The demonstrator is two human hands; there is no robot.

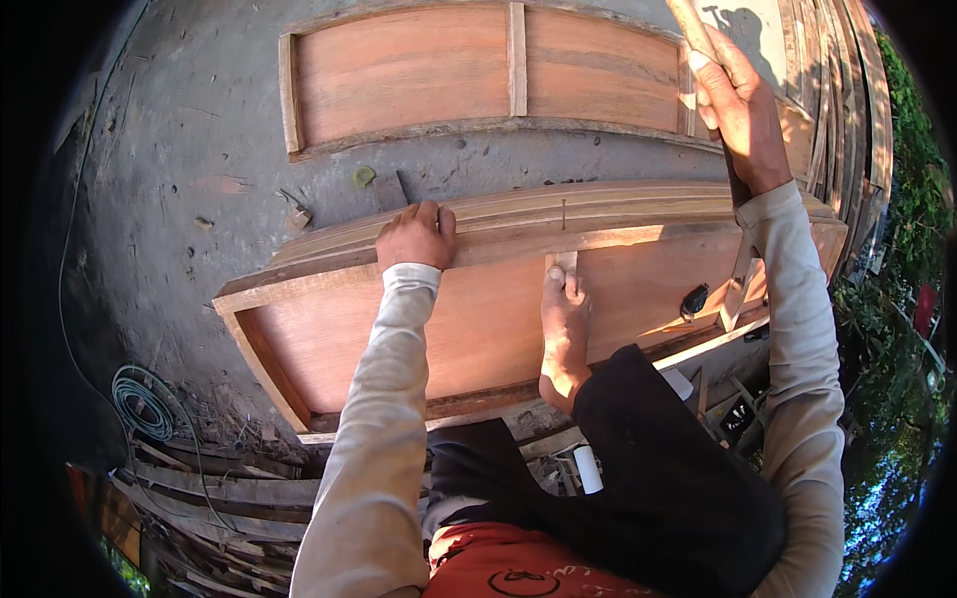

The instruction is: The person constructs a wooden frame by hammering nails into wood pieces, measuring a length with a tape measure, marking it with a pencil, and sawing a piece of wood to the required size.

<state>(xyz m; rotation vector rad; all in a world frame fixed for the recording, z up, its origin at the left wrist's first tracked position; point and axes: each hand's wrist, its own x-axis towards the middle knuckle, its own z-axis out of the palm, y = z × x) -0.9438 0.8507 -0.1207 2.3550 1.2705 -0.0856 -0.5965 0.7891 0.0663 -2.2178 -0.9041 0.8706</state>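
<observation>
A wooden-framed panel (478, 319) with a reddish plywood face lies in front of me, on top of other frame pieces. My left hand (417, 236) is curled over its far rail, gripping the edge. To the right of that hand, a nail (563, 214) stands upright in the rail, its shank mostly exposed. My right hand (740, 110) is raised at the upper right, closed around the wooden handle of a hammer (690, 25). The hammer's head is beyond the upper edge. My bare foot (566, 334) presses on the panel's middle crosspiece.
Another framed panel (409, 70) lies on the concrete floor (189, 130) beyond. A small black object (695, 301) rests on the near panel. At lower left are a coiled hose (143, 404) and stacked wood strips (229, 498). Long boards (857, 110) stand at upper right.
</observation>
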